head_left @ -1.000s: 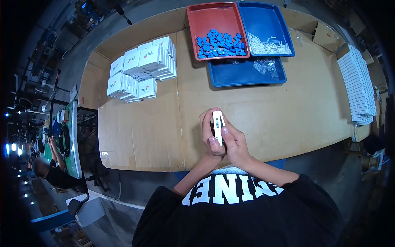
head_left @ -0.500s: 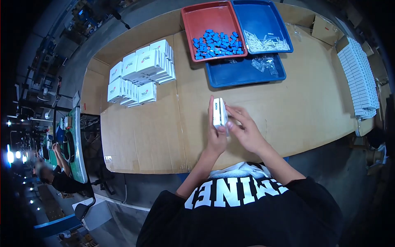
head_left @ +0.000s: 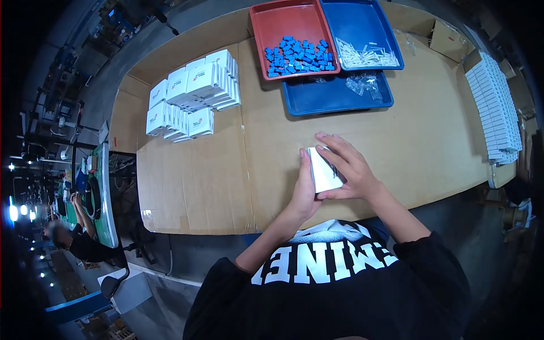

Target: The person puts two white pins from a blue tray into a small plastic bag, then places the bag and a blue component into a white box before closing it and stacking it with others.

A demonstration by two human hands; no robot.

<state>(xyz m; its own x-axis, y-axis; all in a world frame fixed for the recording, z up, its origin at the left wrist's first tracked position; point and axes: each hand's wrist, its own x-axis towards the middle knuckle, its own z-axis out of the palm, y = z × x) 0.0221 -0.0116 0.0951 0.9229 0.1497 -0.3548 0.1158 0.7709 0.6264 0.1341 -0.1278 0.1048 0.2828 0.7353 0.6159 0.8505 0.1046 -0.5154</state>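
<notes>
A small white box (head_left: pixel 324 173) is held between both hands over the near middle of the cardboard-covered table (head_left: pixel 272 164). My left hand (head_left: pixel 304 192) grips its left side, with the thumb along the edge. On the other side, my right hand (head_left: pixel 354 173) has its thumb at the lower edge and its fingers over the top and right, covering part of the dark print. A broad white face of the box points up toward me.
Stacked white boxes (head_left: pixel 195 85) stand at left. A red tray (head_left: pixel 289 25) holds blue pieces, a blue tray (head_left: pixel 354 25) white sticks, and a lower blue tray (head_left: pixel 317 102) clear plastic bags. Many small white boxes (head_left: pixel 493 107) line the right. Another person (head_left: pixel 79 232) sits far left.
The white box has turned from its narrow printed side to a broad white face and shifted slightly right. My right hand's fingers have moved over its top and right side.
</notes>
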